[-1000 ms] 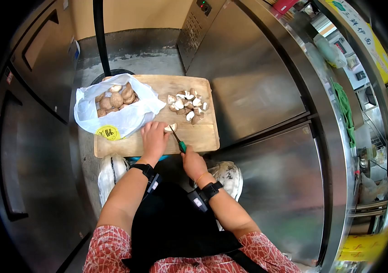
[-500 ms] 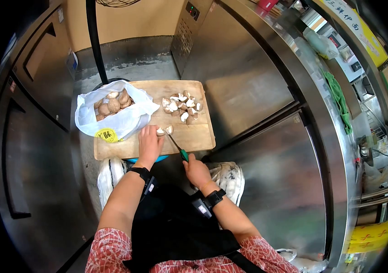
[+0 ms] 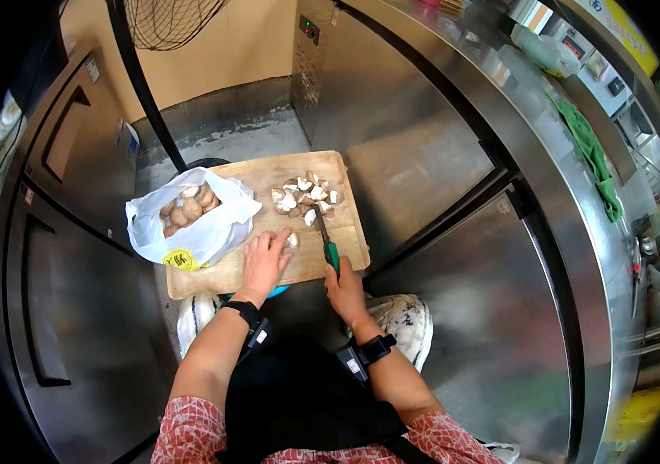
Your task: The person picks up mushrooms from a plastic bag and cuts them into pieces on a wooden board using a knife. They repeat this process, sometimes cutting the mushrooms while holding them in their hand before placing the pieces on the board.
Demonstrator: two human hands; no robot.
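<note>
On a wooden cutting board (image 3: 270, 175), my left hand (image 3: 263, 261) rests near the front, its thumb and index finger curled around a cut mushroom piece (image 3: 292, 241). My right hand (image 3: 345, 294) grips the green handle of a knife (image 3: 332, 254). Its blade points away from me, with the tip at the near edge of a pile of cut mushrooms (image 3: 316, 195) showing brown caps and white flesh. Left of the pile, an open white plastic bag (image 3: 231, 209) holds several whole brown mushrooms (image 3: 191, 209).
Stainless steel cabinets stand close on the left (image 3: 90, 309) and right (image 3: 469, 286). A black pole (image 3: 144, 93) with a wire fan cage (image 3: 171, 23) rises behind the board. A green cloth (image 3: 589, 155) lies on the right counter. My knees flank the board's front edge.
The knife has moved from beside my left hand, away and right to the pile, and a cut piece is no longer beside its blade. The view has shifted slightly.
</note>
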